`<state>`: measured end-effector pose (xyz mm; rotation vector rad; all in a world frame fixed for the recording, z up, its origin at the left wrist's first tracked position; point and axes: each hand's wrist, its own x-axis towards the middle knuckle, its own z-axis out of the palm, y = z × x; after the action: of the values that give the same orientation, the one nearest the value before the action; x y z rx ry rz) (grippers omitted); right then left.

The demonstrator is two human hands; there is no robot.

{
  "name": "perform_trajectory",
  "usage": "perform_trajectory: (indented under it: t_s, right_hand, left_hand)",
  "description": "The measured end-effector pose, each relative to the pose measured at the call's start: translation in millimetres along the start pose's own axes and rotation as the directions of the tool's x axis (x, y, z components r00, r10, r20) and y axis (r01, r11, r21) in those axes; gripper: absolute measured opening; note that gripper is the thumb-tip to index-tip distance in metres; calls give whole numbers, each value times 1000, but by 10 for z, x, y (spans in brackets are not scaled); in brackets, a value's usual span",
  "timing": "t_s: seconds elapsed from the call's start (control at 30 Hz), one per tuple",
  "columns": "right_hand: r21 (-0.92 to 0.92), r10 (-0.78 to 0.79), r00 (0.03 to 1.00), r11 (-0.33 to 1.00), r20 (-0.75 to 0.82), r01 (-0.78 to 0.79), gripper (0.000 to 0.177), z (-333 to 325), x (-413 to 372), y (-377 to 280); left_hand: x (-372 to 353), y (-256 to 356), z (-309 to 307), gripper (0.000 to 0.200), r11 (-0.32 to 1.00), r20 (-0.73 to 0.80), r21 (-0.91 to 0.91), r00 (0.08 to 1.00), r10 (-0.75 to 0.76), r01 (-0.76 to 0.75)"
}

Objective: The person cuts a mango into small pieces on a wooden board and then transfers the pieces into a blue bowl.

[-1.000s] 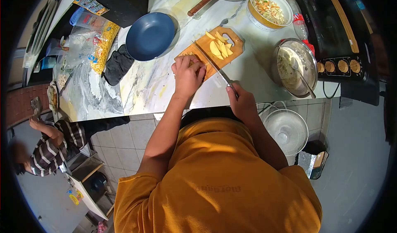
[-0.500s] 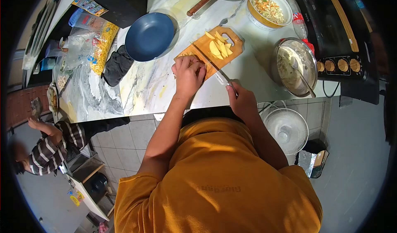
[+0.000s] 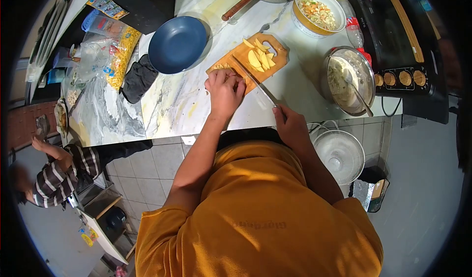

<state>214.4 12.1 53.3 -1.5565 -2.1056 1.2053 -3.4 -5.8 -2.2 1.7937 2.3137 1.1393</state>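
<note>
A wooden cutting board (image 3: 271,76) lies on the marble counter, with pale yellow wedges (image 3: 260,55) at its far right. My right hand (image 3: 290,123) is closed round the handle of a knife (image 3: 255,82), whose blade lies diagonally across the board. On the board's near left part, my left hand (image 3: 224,91) rests with its fingers curled and pressed down beside small cut pieces (image 3: 222,67). Whatever is under those fingers is hidden.
A blue pan (image 3: 177,45) and black cloth (image 3: 139,79) lie left. Behind are a strainer pan (image 3: 239,7) and a bowl of shredded vegetables (image 3: 317,14). A metal bowl with a spoon (image 3: 350,80) stands right, near an oven (image 3: 393,41). Another person (image 3: 61,171) is at far left.
My right hand has moved slightly right and down, drawing the knife back, and its blade has shifted away from my left hand. My left hand has stayed nearly in place.
</note>
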Motion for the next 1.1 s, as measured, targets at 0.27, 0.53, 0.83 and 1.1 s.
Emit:
perform_trajectory:
  t_s: [0.27,0.53,0.83,1.1]
  right_hand:
    - [-11,-52,999,999,-14,52,27,124,134,53]
    - [76,-38,998,996,-49,42,25,88,36,62]
    - [61,-61,997,996,-54,64,27,97,41,30]
    - [2,-35,999,999,-23,35,27,138,92,41]
  left_hand:
    - [-16,-23,-36,9,1000,32,-27,999,7,-7]
    - [10,3,54,8,1000,-4,-15,1000,-4,4]
    - [9,2,62,9,999,-22,-37,999,-24,23]
    - [13,14,65,9,998,-24,-53,999,-28,27]
